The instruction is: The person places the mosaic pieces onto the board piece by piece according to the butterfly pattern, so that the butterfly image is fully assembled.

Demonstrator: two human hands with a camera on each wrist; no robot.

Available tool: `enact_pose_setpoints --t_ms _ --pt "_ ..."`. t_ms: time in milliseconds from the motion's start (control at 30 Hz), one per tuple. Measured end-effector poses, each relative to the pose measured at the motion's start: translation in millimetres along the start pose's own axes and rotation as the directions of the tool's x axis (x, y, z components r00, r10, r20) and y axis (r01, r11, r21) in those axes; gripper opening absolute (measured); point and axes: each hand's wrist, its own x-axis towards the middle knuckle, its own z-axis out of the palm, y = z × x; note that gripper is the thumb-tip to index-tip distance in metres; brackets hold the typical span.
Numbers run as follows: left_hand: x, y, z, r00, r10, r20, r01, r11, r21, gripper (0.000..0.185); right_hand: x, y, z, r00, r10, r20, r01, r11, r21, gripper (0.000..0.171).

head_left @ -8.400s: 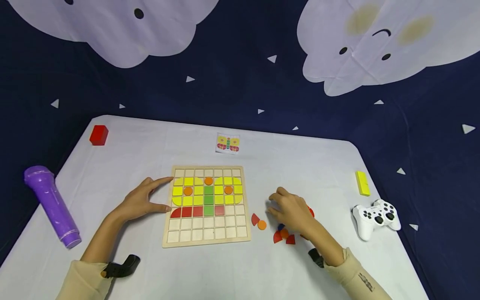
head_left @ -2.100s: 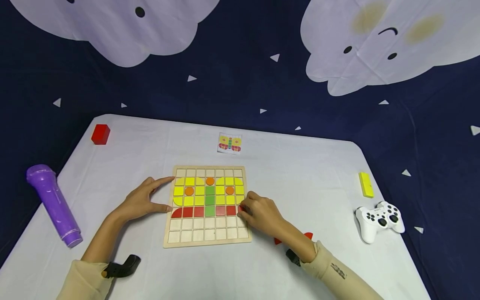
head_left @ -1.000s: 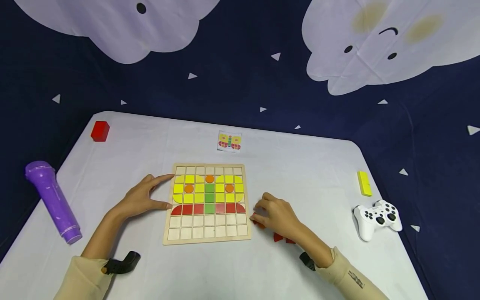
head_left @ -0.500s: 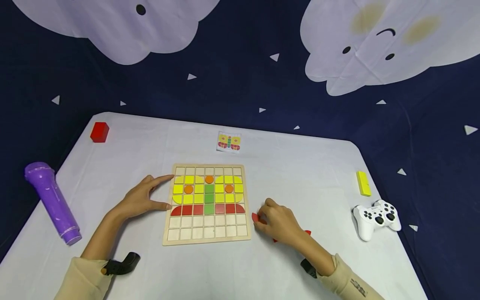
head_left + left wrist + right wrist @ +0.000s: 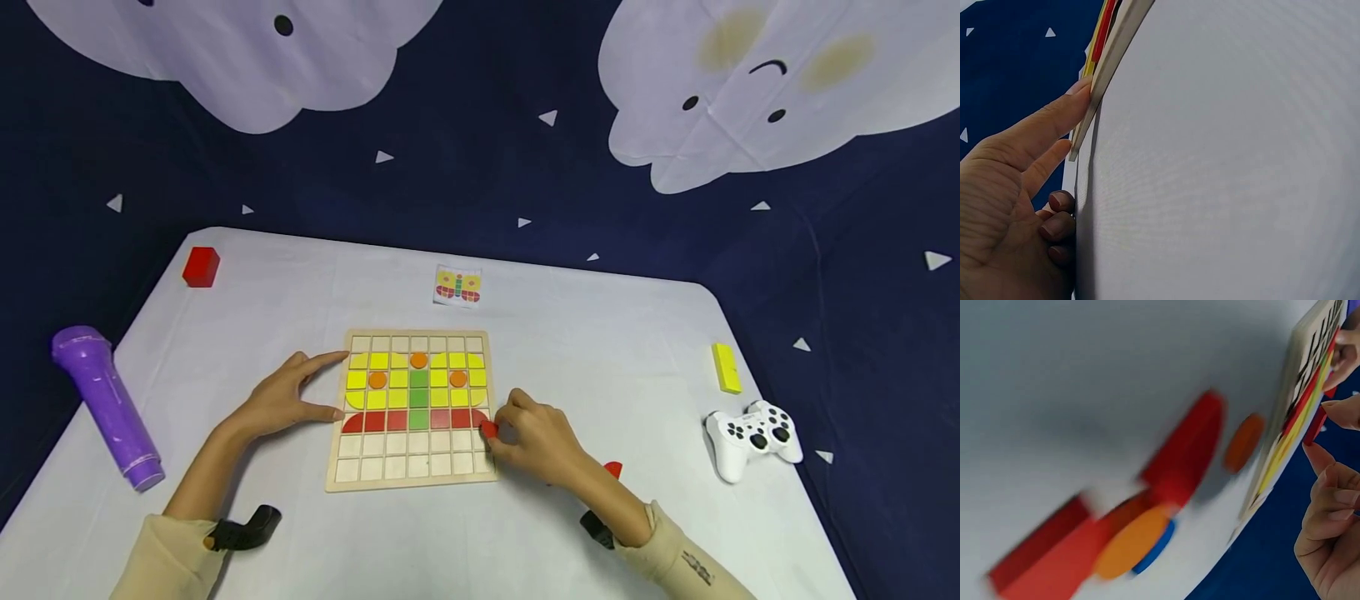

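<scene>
1. Right hand [image 5: 536, 437] pinching a red piece [image 5: 489, 428] between thumb and fingertips, right at the right edge of the puzzle board [image 5: 413, 485], level with the row below the red band.
2. Empty cells lie just left of the piece; red row directly above it already filled across.
3. Left hand [image 5: 281, 400] spread, index finger and thumb pressed flat against the board's left edge, holding nothing. Wrist view confirms fingers [image 5: 1054, 119] touching the board's side.
4. Right hand nearer by far to the open cells on that side; left sits across the full board width.
5. Spare pieces [image 5: 1147, 519] loose on the tabletop [image 5: 600, 350] behind the right hand, mostly hidden in head view.
6. Board's far edge faces the butterfly card [image 5: 458, 286].
</scene>
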Motion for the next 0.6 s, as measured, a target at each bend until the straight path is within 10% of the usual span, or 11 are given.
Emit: enact_pose_setpoints --t_ms 600 --pt "0.7 -3.6 0.5 1.0 0.011 -0.001 -0.011 1.0 -0.005 0.093 53.0 -76.3 29.6 0.972 -0.217 0.095 0.221 0.974 -0.038 0.017"
